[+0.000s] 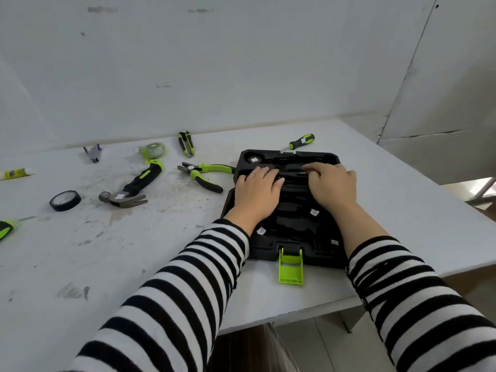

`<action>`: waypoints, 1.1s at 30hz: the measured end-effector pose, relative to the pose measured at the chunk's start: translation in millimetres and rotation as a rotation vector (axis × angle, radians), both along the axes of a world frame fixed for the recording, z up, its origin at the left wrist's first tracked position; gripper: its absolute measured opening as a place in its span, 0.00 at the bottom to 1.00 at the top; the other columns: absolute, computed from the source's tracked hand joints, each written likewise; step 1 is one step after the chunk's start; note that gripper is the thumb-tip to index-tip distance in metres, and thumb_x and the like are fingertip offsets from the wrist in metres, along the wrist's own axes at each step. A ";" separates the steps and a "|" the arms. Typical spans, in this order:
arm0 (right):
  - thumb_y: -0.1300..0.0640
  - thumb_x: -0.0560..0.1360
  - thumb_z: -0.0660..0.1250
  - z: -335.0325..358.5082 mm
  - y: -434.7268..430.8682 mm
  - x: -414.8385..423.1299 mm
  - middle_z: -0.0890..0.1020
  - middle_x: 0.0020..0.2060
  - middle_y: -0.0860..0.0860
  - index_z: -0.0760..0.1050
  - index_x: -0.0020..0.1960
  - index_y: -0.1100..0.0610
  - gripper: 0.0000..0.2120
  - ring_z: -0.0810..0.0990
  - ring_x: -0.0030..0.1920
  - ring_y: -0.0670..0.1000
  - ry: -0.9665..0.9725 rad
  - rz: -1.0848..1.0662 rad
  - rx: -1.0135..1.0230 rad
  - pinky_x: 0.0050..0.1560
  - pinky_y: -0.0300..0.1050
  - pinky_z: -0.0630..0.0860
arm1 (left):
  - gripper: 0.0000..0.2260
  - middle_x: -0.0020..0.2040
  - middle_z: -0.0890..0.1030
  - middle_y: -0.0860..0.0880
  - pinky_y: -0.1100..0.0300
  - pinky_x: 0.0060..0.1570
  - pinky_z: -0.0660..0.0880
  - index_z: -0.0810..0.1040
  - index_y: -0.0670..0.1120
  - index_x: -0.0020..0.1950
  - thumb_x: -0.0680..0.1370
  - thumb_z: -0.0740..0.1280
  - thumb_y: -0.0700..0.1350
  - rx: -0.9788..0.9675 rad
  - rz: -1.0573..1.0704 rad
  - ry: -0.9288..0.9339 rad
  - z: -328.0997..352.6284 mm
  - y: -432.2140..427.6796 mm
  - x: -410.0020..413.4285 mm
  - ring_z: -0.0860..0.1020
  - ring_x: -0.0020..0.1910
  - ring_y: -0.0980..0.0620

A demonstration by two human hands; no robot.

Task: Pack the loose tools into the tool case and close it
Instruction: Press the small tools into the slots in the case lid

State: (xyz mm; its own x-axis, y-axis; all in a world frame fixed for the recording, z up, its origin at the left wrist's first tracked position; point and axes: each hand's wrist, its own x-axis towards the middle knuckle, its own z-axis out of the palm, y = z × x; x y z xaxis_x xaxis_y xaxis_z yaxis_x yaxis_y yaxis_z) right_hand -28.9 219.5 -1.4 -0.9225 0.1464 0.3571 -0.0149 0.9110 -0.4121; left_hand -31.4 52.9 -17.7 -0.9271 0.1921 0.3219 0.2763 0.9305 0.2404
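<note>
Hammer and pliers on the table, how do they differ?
The hammer has one thick black-and-green handle and a grey claw head; the pliers have two thin handles, spread apart. The hammer lies out on the table; the pliers lie close beside the tool case. Both are black and green, bear a white sticker and lie loose, unpacked.

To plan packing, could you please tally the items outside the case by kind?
Hammer: 1
Pliers: 1
Utility knife: 1
Screwdriver: 1
Tape measure: 1
Tape roll: 1
Yellow tube: 1
Purple-grey item: 1
Cut-off green handle: 1
Total: 9
</note>
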 end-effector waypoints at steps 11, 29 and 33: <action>0.49 0.77 0.66 -1.0 4.0 -7.1 0.77 0.60 0.54 0.80 0.61 0.48 0.14 0.71 0.61 0.57 -0.016 -0.064 -0.062 0.62 0.49 0.68 | 0.20 0.72 0.69 0.52 0.53 0.68 0.58 0.70 0.50 0.71 0.82 0.53 0.55 0.048 0.016 0.047 -8.5 -2.9 2.2 0.63 0.73 0.52; 0.49 0.82 0.53 -1.8 -0.8 -4.3 0.81 0.50 0.54 0.80 0.56 0.51 0.17 0.69 0.59 0.58 -0.004 -0.227 0.047 0.55 0.50 0.62 | 0.19 0.71 0.71 0.53 0.52 0.67 0.59 0.65 0.51 0.73 0.82 0.51 0.53 0.028 0.001 0.027 -3.5 -0.5 6.2 0.65 0.72 0.53; 0.47 0.80 0.59 0.1 1.3 -2.8 0.77 0.55 0.56 0.80 0.55 0.51 0.14 0.69 0.60 0.59 0.019 -0.280 0.009 0.57 0.51 0.63 | 0.19 0.72 0.69 0.54 0.51 0.68 0.57 0.65 0.53 0.73 0.83 0.50 0.52 0.015 0.005 0.002 -2.7 -0.3 7.0 0.61 0.74 0.53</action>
